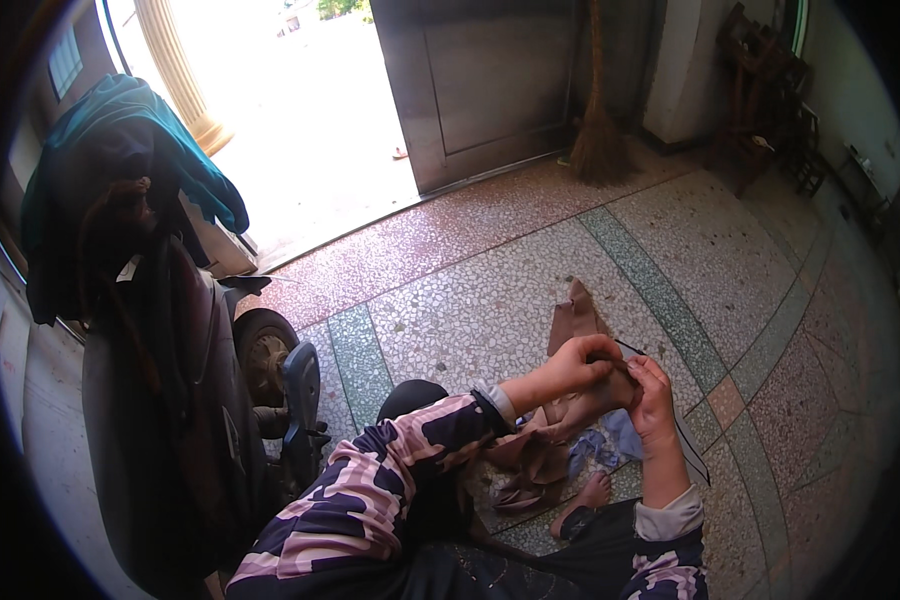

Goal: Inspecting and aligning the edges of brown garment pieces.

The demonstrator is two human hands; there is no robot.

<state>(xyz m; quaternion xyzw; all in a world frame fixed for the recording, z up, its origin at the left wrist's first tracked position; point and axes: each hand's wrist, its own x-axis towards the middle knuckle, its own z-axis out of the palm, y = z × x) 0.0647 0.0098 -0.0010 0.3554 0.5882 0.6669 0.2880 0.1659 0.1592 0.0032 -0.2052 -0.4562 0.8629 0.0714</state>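
Observation:
Both hands are raised over my lap, close together, with fingers pinched at the edge of a brown cloth (pixel 602 398). My left hand (pixel 573 366) is closed on it from the left, its thumb and forefinger nearly meeting the other hand. My right hand (pixel 652 398) closes on the same edge from the right. One end of the cloth sticks out beyond the hands; the rest hangs down in folds. Below lie crumpled brown fabric (pixel 530 468) and a light blue cloth (pixel 592 450). Whether a small tool sits between the fingertips is hidden.
A scooter (pixel 185 400) stands at my left, draped with a teal garment (pixel 120 110). A grey sheet-like thing with a dark edge (pixel 692 455) lies behind my right wrist. A broom (pixel 598 145) leans by the dark door (pixel 490 90). Wooden stools (pixel 765 90) are stacked far right.

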